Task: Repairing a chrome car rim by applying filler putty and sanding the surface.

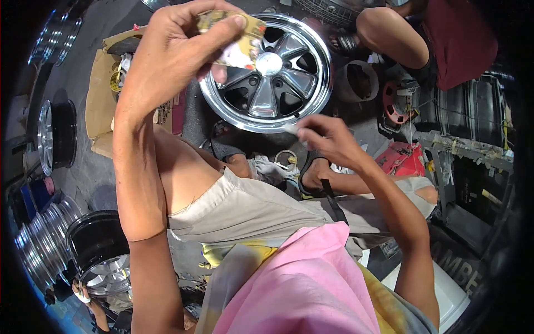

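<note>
1. Head view showed the left hand (167,55) raised at far left, fingers pinched on a small yellowish card packet (236,36).
2. The right hand (328,139) sat lower right, fingers closed on a small white piece (291,129).
3. A chrome alloy wheel (267,72) lay on the floor beyond both hands.
4. Another person's knee (389,33) showed far right.

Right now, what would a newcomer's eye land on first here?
The shiny chrome wheel rim lying flat on the floor at top centre, and the left hand raised over it, pinching a small yellow card packet. The right hand holds a small white piece near the rim's lower edge, above the pink shirt.
</note>
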`<state>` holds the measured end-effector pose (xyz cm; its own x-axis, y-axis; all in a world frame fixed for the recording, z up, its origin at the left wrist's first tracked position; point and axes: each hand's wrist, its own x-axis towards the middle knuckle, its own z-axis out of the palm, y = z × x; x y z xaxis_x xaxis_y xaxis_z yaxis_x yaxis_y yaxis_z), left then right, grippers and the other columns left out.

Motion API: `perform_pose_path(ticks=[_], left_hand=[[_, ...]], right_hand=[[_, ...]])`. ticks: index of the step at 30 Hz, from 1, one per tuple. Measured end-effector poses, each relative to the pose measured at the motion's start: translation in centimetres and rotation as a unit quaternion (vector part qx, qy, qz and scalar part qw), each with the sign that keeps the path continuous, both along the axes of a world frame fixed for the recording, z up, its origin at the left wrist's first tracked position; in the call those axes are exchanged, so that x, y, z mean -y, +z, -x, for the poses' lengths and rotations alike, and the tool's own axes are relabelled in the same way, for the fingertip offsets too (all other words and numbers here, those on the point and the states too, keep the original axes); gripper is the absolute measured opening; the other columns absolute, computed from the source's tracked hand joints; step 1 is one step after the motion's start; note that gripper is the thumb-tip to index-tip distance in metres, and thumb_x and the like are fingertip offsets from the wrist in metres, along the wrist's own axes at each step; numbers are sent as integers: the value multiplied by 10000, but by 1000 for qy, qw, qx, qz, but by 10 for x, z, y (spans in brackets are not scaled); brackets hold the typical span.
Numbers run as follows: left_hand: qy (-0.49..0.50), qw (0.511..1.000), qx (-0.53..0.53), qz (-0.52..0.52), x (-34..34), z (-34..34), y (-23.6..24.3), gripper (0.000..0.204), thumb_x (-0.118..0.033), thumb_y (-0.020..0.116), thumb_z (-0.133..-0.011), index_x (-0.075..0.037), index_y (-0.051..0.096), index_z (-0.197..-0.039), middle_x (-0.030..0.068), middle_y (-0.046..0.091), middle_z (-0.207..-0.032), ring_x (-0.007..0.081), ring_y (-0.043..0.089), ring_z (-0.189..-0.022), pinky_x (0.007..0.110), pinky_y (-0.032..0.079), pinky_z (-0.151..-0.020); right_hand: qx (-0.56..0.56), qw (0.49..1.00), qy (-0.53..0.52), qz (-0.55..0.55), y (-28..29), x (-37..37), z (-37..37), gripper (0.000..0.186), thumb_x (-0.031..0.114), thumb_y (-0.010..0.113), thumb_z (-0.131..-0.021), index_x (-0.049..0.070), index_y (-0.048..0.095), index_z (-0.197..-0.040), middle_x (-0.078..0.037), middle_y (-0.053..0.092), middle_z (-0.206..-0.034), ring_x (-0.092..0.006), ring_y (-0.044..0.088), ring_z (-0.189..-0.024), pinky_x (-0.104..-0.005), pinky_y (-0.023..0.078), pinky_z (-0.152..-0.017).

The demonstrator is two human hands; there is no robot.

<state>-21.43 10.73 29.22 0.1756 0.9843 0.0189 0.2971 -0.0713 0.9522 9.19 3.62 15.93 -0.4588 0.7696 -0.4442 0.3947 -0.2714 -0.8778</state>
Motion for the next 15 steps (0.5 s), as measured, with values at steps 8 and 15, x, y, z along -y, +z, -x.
perform_pose_path(ticks=[8, 15], left_hand=[[-97, 992, 63, 56, -7, -14, -4, 254, -256, 686, -1038, -22, 743, -1118, 15, 725, -751, 10, 607, -502, 129, 431, -409], [-165, 980, 74, 84, -19, -25, -6, 253, -259, 701, -1027, -16, 750, -1079, 28, 723, -738, 20, 614, -494, 141, 460, -413]], right_hand=[[-157, 977, -136, -58, 62, -2, 3, 253, 180, 591, -1087, -25, 663, -1218, -43, 689, -936, -86, 620, -840, -261, 536, -770], [-78, 939, -111, -315, 88, 0, -2, 227, 111, 675, -1014, -2, 729, -1203, -93, 692, -1015, -131, 641, -861, -281, 524, -766]])
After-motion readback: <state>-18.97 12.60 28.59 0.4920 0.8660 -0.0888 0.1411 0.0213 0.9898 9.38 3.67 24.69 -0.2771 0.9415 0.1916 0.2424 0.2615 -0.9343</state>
